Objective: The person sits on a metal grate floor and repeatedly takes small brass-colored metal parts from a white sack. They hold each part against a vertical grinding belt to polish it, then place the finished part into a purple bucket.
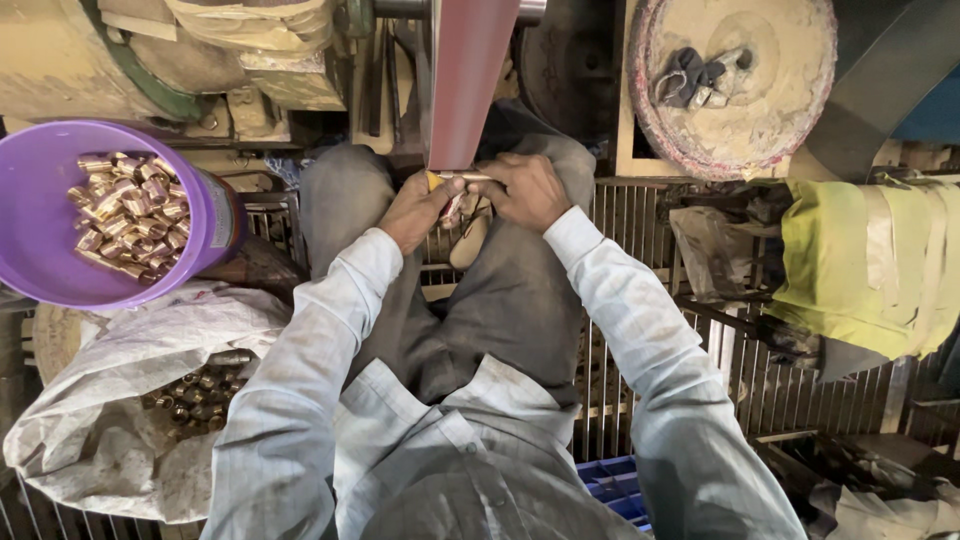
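Both hands, left hand (418, 208) and right hand (528, 190), close together on a small brass fitting (452, 180), pressing it against the red sanding belt (464, 80) just above the grip, probably for steadiness.

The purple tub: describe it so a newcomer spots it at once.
Left of the person's knees, above the white sack of dull fittings, sits the round purple plastic tub. It alone is brightly coloured, and its brass fittings look shiny, coppery.
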